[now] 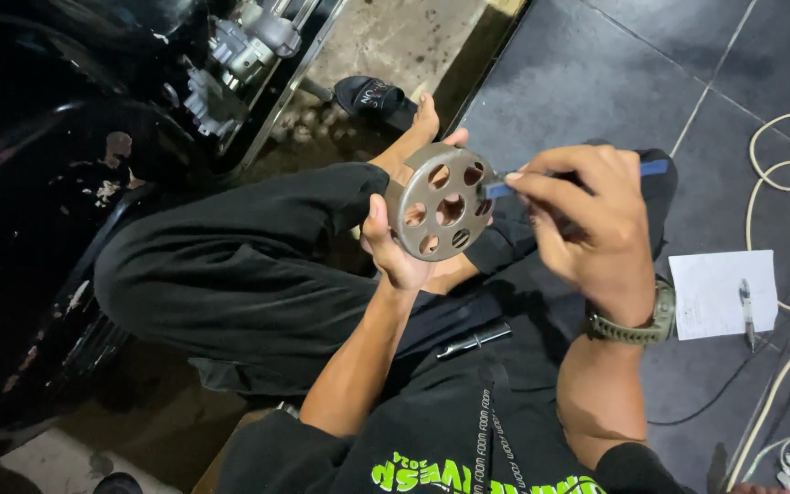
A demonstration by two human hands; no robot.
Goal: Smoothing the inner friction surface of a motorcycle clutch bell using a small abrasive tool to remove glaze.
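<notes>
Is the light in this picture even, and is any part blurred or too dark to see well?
Head view: uneven light; the round metal disc in the left hand is sharp and well lit; the black vehicle body at left shows glare yet sinks into shadow; the right hand looks slightly soft.

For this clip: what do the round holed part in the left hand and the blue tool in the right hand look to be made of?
Round disc: seemingly cast or machined metal, dull grey-brown and matte, with clean round holes and a thick rim. Held in the left hand.
Blue tool: only a slim blue stick shows on either side of the right hand; smooth, even colour suggests plastic or a painted handle, but its tip at the disc is too small to tell.
</notes>
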